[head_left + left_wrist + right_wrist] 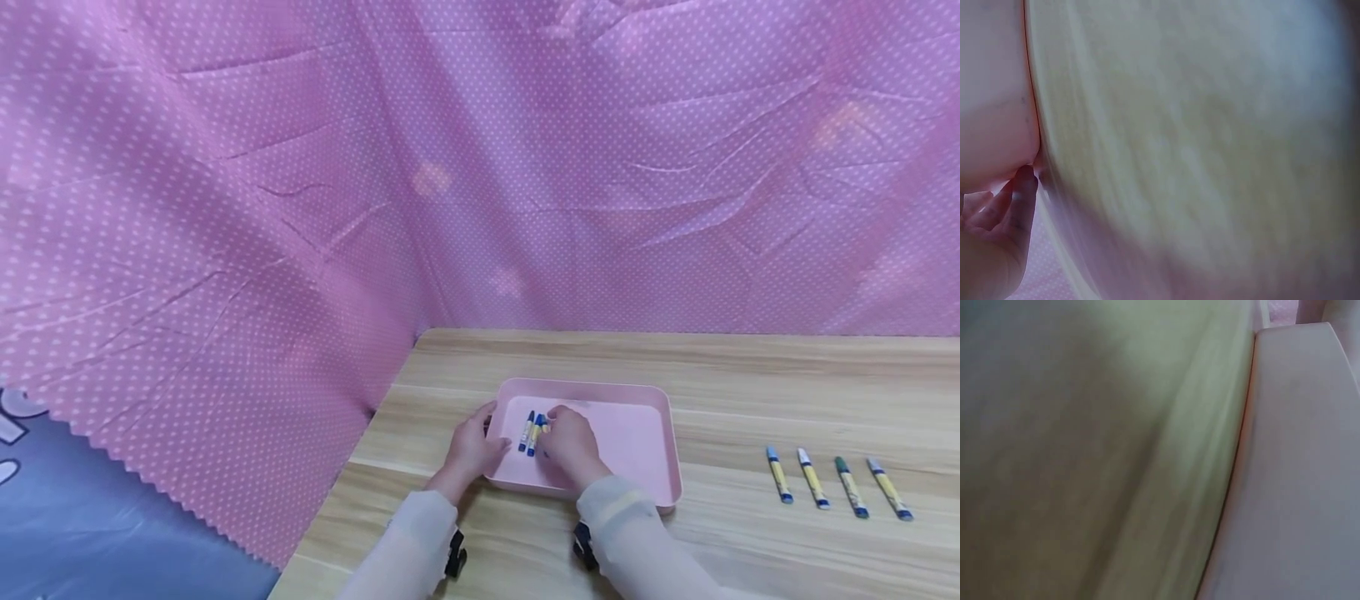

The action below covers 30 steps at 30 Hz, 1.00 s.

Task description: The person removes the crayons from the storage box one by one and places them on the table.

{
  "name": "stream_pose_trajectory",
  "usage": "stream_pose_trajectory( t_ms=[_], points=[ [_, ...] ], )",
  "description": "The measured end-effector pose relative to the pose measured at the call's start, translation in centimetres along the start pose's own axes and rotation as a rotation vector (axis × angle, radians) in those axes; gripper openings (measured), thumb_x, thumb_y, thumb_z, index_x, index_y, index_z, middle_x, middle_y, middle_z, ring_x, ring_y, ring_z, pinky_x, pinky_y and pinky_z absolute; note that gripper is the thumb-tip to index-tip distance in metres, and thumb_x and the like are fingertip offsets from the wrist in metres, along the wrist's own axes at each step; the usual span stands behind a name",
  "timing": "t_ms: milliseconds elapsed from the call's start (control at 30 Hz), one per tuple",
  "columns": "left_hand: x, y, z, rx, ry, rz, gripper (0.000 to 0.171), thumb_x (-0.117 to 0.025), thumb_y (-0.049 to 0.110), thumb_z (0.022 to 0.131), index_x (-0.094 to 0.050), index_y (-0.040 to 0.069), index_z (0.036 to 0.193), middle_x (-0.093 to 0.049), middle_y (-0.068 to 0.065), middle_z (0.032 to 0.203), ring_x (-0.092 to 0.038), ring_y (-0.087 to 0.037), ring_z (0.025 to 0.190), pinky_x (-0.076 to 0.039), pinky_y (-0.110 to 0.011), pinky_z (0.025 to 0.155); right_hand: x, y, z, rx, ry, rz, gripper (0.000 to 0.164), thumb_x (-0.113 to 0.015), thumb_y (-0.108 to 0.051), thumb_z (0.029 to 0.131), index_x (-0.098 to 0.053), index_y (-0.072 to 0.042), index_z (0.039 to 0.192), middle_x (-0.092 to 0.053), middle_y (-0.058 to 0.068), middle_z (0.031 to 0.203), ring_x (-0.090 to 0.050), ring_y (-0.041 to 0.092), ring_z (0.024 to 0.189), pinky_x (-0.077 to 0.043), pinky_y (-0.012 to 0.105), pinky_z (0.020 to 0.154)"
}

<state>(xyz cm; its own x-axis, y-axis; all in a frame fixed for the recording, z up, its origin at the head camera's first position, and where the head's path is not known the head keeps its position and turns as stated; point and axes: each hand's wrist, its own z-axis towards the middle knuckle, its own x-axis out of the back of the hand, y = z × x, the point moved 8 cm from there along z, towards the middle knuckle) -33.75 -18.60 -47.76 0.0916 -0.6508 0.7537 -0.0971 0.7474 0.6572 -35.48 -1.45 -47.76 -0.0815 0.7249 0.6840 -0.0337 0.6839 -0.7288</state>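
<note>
A shallow pink tray [630,442] lies on the table. My left hand [472,446] grips its left side, thumb over the rim and fingers outside; in the left wrist view those fingers touch the tray's corner [997,144]. Inside, toward the left, lie a crayon with a white and blue wrapper [526,433] and a yellow-wrapped crayon [534,437], side by side. Just right of them, my right hand [573,442] reaches over the front rim and pinches another crayon [544,423], partly hidden by the fingers. The right wrist view shows mainly the tray's outer wall [1291,456].
Several crayons [812,479] lie in a spaced row on the wooden table [720,533], right of the tray. A pink dotted cloth [525,208] hangs behind the table and along its left side. Blue fabric [135,533] shows at lower left.
</note>
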Motion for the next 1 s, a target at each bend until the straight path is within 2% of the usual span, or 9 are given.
stream_pose_trajectory(
  t_ms=[100,367,533,767,1000],
  points=[
    [-0.02,0.05,-0.07,0.01,-0.003,-0.006,0.072,-0.077,0.013,0.079,-0.044,0.013,0.143,-0.057,-0.014,0.128,-0.052,-0.033,0.119,-0.041,-0.046,0.102,-0.22,0.13,0.11,-0.03,-0.006,-0.008,0.043,-0.068,-0.004,0.07,-0.063,0.003,0.112,-0.066,0.015,0.101,-0.061,0.03,0.091,-0.051,0.044,0.082],
    [-0.06,0.1,-0.04,0.001,-0.003,0.001,0.073,-0.077,0.013,0.079,-0.043,0.012,0.143,-0.055,-0.014,0.131,-0.05,-0.033,0.121,-0.04,-0.047,0.103,-0.66,0.4,0.23,-0.082,-0.028,-0.026,0.038,-0.069,-0.004,0.072,-0.065,0.003,0.108,-0.063,0.011,0.089,-0.058,0.027,0.082,-0.05,0.042,0.082],
    [-0.15,-0.09,-0.04,0.021,-0.008,-0.006,0.072,-0.076,0.013,0.08,-0.042,0.014,0.144,-0.053,-0.013,0.134,-0.048,-0.033,0.124,-0.04,-0.047,0.103,-0.48,0.44,0.02,-0.091,-0.021,0.009,0.033,-0.073,-0.01,0.076,-0.066,0.004,0.105,-0.065,0.012,0.092,-0.059,0.028,0.085,-0.05,0.044,0.085],
    [-0.27,-0.1,-0.19,0.028,-0.013,-0.012,0.072,-0.076,0.014,0.081,-0.041,0.015,0.144,-0.053,-0.013,0.134,-0.048,-0.032,0.124,-0.04,-0.046,0.103,-0.24,0.56,-0.21,-0.101,-0.018,0.084,0.02,-0.072,-0.013,0.081,-0.067,0.002,0.094,-0.063,0.008,0.081,-0.058,0.024,0.077,-0.051,0.04,0.077],
    [-0.11,0.07,-0.2,0.011,-0.004,-0.013,0.073,-0.076,0.012,0.08,-0.042,0.013,0.144,-0.053,-0.014,0.133,-0.049,-0.034,0.123,-0.04,-0.047,0.103,0.32,0.81,-0.12,-0.069,-0.001,0.144,0.025,-0.07,-0.012,0.081,-0.068,0.004,0.1,-0.068,0.013,0.092,-0.061,0.028,0.088,-0.05,0.043,0.084]
  ],
)
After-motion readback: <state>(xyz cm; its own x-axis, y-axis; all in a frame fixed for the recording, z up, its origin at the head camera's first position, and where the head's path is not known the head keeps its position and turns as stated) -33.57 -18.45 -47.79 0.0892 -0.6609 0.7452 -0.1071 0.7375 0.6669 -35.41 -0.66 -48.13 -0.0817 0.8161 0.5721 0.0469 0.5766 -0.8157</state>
